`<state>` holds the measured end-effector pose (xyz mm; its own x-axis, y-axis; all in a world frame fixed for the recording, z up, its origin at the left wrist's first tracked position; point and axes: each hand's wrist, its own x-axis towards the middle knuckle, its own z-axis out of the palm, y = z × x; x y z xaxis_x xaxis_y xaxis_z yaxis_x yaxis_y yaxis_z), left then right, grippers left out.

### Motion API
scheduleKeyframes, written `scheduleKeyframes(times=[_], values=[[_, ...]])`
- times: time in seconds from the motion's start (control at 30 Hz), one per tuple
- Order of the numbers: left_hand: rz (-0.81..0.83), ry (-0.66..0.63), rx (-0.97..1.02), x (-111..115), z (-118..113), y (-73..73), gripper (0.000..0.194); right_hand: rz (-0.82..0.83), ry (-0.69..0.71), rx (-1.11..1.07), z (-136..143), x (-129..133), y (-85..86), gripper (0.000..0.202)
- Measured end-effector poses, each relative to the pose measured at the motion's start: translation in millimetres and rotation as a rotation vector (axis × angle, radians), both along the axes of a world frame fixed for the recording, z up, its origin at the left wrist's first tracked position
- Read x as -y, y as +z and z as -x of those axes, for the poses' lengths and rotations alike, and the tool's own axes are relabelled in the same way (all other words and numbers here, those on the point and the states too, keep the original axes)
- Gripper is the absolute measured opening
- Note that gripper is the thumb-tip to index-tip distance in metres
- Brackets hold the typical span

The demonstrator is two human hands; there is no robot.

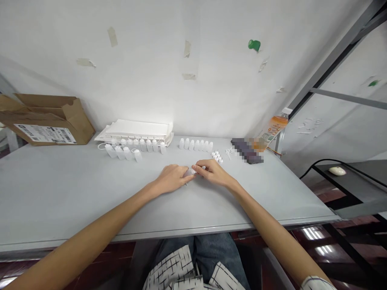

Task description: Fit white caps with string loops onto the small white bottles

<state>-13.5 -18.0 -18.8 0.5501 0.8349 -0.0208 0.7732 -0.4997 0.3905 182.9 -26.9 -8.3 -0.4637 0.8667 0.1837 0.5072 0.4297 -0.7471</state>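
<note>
A small translucent plastic squeeze bottle (189, 172) lies on its side between my hands, just above the grey table. My left hand (173, 178) is closed around its body. With thumb and fingers, my right hand (214, 172) pinches the bottle's right-hand end; the fingers partly hide what is there. Beyond my right hand lies a small heap of white caps (217, 156), with thin white pieces (229, 153) beside it. A row of uncapped bottles (196, 145) stands upright behind my hands. To the left, capped bottles (127, 153) with loop straps stand grouped.
White sheets (139, 128) are stacked against the wall behind the capped bottles. An open cardboard box (45, 125) sits at the far left. At right are a blurred dark flat object (246, 151) and an orange-labelled drink bottle (275, 127). The table's front edge (187, 231) runs before my lap.
</note>
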Motion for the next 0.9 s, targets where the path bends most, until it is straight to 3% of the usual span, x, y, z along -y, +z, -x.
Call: scheduleKeyframes(times=[0.23,0.43,0.63,0.8,0.9], values=[[0.017,-0.009,0.015,-0.7,0.4,-0.5,0.045,0.002,0.002,-0.077,0.3,1.8,4.2,0.021],[-0.002,-0.018,0.001,-0.5,0.7,-0.9,0.046,-0.065,-0.023,0.044,0.6,-0.9,-2.8,0.04],[0.001,-0.036,0.017,-0.3,1.1,1.6,0.044,-0.004,0.024,-0.03,1.4,1.3,-1.5,0.028],[-0.018,-0.027,-0.014,1.4,0.3,1.6,0.045,-0.033,-0.007,0.036,4.1,0.7,-3.8,0.044],[-0.005,-0.028,0.0,1.3,0.4,2.6,0.045,-0.022,0.002,-0.008,3.5,0.9,-2.5,0.04]])
